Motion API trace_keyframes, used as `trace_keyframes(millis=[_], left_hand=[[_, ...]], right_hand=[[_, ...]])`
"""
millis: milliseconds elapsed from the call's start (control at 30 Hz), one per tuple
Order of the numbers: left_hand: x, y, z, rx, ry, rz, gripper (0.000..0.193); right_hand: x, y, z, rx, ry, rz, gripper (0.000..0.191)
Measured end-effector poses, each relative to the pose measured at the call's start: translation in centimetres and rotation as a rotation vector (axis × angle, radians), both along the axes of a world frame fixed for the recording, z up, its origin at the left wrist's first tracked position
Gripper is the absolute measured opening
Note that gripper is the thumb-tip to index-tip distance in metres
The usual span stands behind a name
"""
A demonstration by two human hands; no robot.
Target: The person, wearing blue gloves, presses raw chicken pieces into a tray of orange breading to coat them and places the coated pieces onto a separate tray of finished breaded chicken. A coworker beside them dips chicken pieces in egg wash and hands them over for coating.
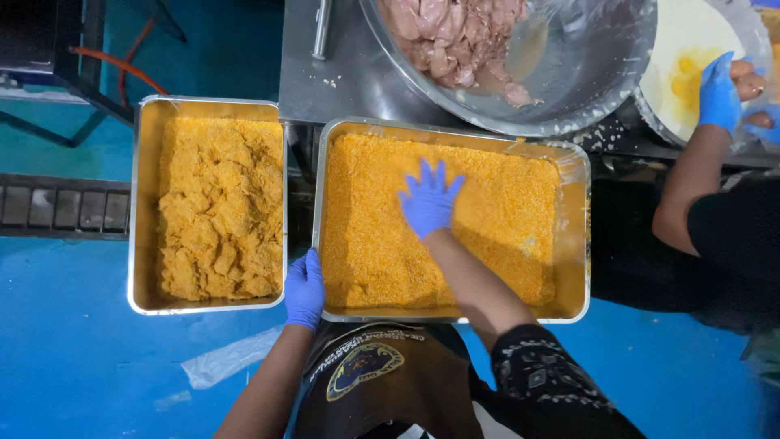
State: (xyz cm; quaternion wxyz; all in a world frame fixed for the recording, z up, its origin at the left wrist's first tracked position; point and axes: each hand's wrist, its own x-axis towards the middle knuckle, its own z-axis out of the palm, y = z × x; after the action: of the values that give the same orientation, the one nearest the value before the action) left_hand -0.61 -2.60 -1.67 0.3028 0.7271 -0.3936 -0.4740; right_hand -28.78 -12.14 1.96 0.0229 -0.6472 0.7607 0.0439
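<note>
My right hand (428, 201), in a blue glove, lies flat with fingers spread on the orange breadcrumbs in a metal tray (575, 236) in front of me. My left hand (305, 289), also gloved in blue, grips that tray's near left corner. A second metal tray (140, 203) to the left holds several breaded pieces (219, 211) piled in crumbs.
A large steel bowl (601, 73) of raw pale meat stands behind the crumb tray on a steel counter (325, 81). A co-worker's blue-gloved hand (719, 93) rests on a bowl of white and yellow batter (682, 49) at the right. Blue floor below, with a plastic scrap (227, 358).
</note>
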Motion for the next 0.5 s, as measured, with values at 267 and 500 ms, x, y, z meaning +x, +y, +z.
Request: trace_keyframes(millis=[267, 500], left_hand=[[0.1, -0.2, -0.7, -0.099, -0.032, 0.021, 0.053], [0.3, -0.5, -0.6, -0.069, 0.108, 0.011, 0.053]], right_hand=[[-14.4, 5.9, -1.7, -0.251, -0.112, -0.337, 0.08], [-13.7, 5.8, -3.4, -0.256, -0.304, -0.178, 0.086]])
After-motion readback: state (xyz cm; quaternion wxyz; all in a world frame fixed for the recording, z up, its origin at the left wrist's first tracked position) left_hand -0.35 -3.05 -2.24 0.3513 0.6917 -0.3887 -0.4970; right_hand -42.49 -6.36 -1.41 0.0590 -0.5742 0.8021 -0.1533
